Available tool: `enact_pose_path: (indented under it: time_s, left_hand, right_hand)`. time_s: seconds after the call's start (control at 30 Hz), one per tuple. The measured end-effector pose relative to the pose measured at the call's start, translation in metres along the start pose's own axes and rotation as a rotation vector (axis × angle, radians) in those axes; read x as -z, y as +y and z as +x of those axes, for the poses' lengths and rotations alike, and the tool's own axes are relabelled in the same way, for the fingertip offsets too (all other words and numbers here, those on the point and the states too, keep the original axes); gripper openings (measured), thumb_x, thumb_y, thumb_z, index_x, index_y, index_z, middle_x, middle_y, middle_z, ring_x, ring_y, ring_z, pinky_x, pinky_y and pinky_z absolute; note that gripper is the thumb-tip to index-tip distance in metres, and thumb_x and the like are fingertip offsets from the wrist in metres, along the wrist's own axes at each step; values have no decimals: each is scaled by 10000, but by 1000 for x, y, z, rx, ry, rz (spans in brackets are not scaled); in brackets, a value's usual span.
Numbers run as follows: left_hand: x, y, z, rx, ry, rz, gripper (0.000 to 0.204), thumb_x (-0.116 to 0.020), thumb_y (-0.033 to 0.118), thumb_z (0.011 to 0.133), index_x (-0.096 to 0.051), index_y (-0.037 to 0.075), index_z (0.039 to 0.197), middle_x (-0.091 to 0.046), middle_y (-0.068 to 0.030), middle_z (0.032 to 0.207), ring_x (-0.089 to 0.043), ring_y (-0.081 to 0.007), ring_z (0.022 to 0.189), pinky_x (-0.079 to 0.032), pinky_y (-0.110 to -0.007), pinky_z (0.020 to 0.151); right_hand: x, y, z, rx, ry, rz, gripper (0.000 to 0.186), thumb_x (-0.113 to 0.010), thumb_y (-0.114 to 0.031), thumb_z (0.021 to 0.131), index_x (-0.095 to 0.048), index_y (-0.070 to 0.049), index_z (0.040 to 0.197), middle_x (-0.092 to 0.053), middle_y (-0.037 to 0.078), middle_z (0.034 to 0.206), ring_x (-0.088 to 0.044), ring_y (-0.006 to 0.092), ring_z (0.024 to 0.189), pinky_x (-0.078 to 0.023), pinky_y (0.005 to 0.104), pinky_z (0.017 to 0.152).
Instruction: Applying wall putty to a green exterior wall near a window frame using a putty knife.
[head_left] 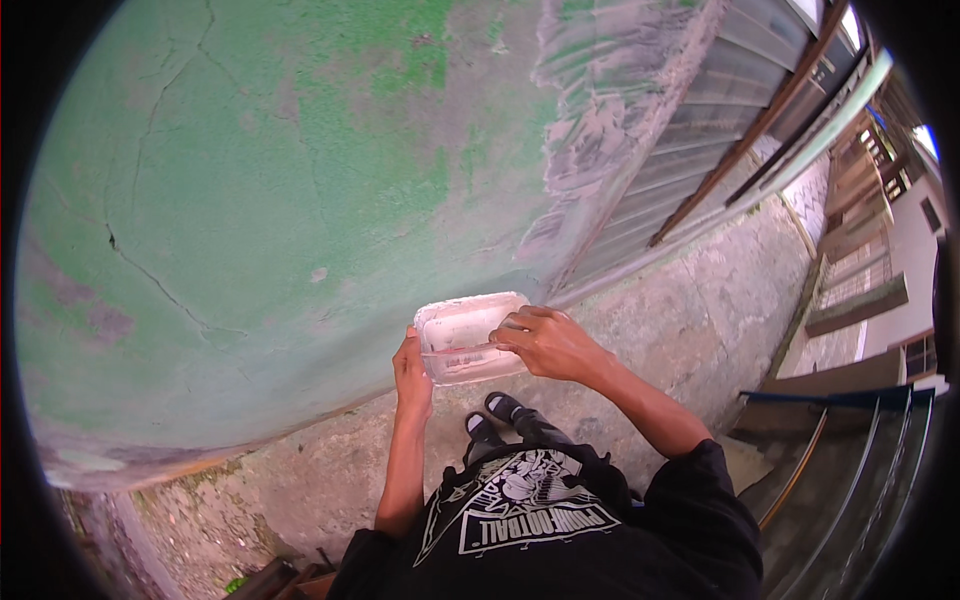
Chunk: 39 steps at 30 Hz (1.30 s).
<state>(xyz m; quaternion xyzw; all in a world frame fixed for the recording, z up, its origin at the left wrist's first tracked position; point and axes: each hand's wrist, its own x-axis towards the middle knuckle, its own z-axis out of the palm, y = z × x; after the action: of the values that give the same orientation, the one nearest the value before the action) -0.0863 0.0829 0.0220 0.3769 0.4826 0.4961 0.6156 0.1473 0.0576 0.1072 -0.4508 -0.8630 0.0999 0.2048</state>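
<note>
A rectangular, clear plastic tub (470,311) with whitish smears coating its inside is held up in front of my body, close to the green wall. My left hand (411,372) grips its left side, thumb up near the rim. Over the tub's right part, my right hand (537,342) has its fingers curled together and reaching inside. A thin strip runs across the tub from these fingertips toward the left side; whether it is a tool's edge or the tub's near rim I cannot tell. What the right fingers pinch is hidden.
The green wall (250,190) has cracks, worn patches and a grey-white smeared strip (600,110) by its right edge. Corrugated metal sheeting (690,140) adjoins it. Below lies a rough concrete floor (680,310); a blue-edged metal frame (850,400) stands at the right.
</note>
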Motion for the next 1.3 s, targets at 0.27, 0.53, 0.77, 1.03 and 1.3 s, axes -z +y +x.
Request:
enact_pose_path:
  time_s: [0.27,0.53,0.77,1.03,1.3]
  left_hand:
    - [0,-24,13,68,-160,43,520,-394,422,1048,-603,-32,1193,-638,-113,1103,-609,-190,1005,-482,-342,905]
    - [-31,-7,16,29,-303,151,535,-401,449,1041,-606,-22,1188,-649,-107,1078,-614,-182,977,-486,-337,888]
    - [-53,-19,10,58,-311,131,514,-407,439,1046,-647,-16,1067,-651,-65,984,-561,-128,903,-459,-304,852]
    - [-84,-23,16,66,-361,130,486,-419,426,1043,-649,-1,1049,-647,-50,972,-555,-125,897,-456,-297,855]
    - [-113,-36,13,131,-384,61,500,-439,432,1035,-647,-20,1084,-657,-71,1015,-572,-134,946,-455,-307,879]
  right_hand:
    - [-7,-8,-35,-121,5,129,195,-635,-192,878,-641,-91,1045,-656,135,920,-640,367,884,-518,449,795]
    - [1,-16,-60,-217,111,43,213,-632,-170,879,-631,-56,1058,-643,164,882,-636,389,855,-504,472,779]
    - [13,-7,-76,-339,162,211,216,-643,-138,860,-637,-40,1053,-661,192,894,-639,402,859,-504,479,776]
    - [27,-5,-89,-428,118,157,213,-655,-123,847,-656,-34,1040,-679,184,924,-642,408,870,-505,481,770]
    - [52,20,-107,-454,222,175,221,-659,-134,846,-648,-31,1040,-670,200,910,-633,420,849,-501,486,773]
